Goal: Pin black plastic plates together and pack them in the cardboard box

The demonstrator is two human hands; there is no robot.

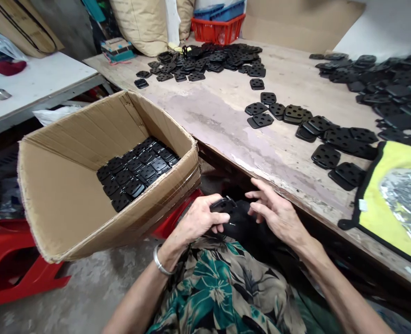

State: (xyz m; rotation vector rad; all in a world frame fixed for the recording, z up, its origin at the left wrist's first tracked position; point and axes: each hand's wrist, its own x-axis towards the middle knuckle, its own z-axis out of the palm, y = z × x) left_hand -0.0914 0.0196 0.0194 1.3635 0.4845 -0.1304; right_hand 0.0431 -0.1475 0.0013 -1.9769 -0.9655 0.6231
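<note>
My left hand [200, 215], with a silver bangle on its wrist, pinches a flat black plastic piece [223, 204] over my lap. Thumb and fingers cover part of that piece. Just to the right, my right hand [276, 211] is held with its fingers apart and nothing between them. Dark cloth lies below both hands. On my left, an open cardboard box [62, 195] holds rows of similar black plates [139, 169] with holes. More loose black plates [325, 156] lie on the worktable [205, 111] beyond my right hand.
Heaps of black plates cover the table's back [212, 60] and right side [396, 93]. A yellow cloth [375, 218] with small metal pins [408, 202] lies at the right edge. Red stools [7, 264] stand by the box. A red basket [219, 31] sits at the back.
</note>
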